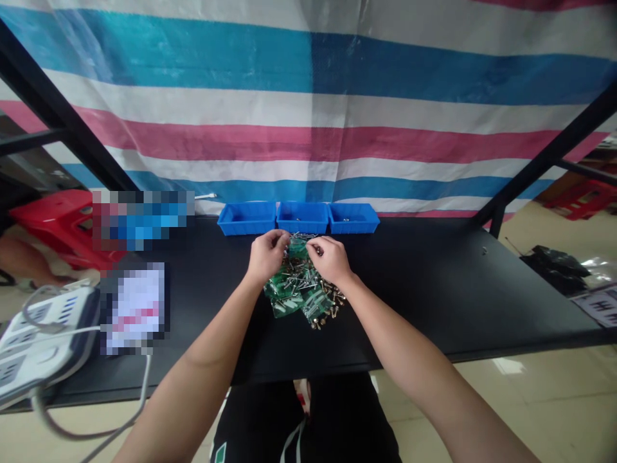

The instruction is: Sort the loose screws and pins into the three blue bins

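My left hand (267,257) is closed in a pinch at the far left edge of a pile of small metal screws (303,276). Opposite it, my right hand (332,260) has its fingers curled and pressed together over the pile's far right. What either hand pinches is too small to make out. Green-tinted clear plastic bags (285,305) lie among the screws, some with pieces inside. Brass-coloured screws (332,311) gather along the near right side. One green bag (297,247) shows between my hands.
Three blue bins stand in a row behind the pile: left (247,226), middle (303,226), right (354,226). The middle and right ones contain a few small pieces. A power strip (48,341) with cables lies left on the black table (414,283). Black frame posts flank a striped sheet (308,141).
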Action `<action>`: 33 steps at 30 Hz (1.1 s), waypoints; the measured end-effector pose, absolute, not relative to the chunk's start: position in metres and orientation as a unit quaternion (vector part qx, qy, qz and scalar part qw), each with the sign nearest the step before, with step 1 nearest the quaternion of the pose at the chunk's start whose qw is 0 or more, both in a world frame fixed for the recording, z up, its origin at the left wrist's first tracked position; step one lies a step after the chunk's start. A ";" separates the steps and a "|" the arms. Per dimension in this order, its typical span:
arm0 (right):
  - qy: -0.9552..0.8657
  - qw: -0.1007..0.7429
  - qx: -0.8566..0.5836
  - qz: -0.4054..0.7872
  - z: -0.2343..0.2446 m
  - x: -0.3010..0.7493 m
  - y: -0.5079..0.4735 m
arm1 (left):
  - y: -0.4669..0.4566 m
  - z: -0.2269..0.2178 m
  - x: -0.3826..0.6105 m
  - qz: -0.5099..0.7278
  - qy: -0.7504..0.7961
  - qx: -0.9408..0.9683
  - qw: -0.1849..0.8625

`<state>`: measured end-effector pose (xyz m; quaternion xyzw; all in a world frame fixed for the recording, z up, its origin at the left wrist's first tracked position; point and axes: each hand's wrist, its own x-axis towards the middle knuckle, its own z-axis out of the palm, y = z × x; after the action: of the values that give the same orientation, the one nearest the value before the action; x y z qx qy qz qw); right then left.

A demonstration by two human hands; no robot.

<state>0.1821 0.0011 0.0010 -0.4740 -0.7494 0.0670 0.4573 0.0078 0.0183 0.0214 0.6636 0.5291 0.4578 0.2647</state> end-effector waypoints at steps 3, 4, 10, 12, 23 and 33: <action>-0.723 0.479 -0.495 0.062 -0.001 0.187 0.006 | 0.021 0.022 0.003 0.451 0.559 0.656 0.232; -0.715 0.482 -0.503 0.059 -0.002 0.188 0.008 | 0.022 0.021 0.002 0.443 0.570 0.659 0.213; -0.700 0.463 -0.541 0.050 -0.012 0.195 0.019 | 0.040 0.003 -0.007 0.357 0.576 0.730 0.083; -0.698 0.458 -0.548 0.052 -0.014 0.195 0.022 | 0.048 0.000 -0.008 0.320 0.570 0.753 0.072; -0.704 0.450 -0.547 0.059 -0.014 0.193 0.022 | 0.053 0.000 -0.003 0.210 0.530 0.813 0.119; -0.713 0.445 -0.536 0.075 -0.013 0.192 0.020 | 0.046 0.001 -0.002 0.188 0.507 0.838 0.072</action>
<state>0.1919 0.0203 -0.0126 -0.5363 -0.7133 0.0752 0.4449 -0.0023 0.0460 0.0010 0.8379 0.5072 0.1884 0.0723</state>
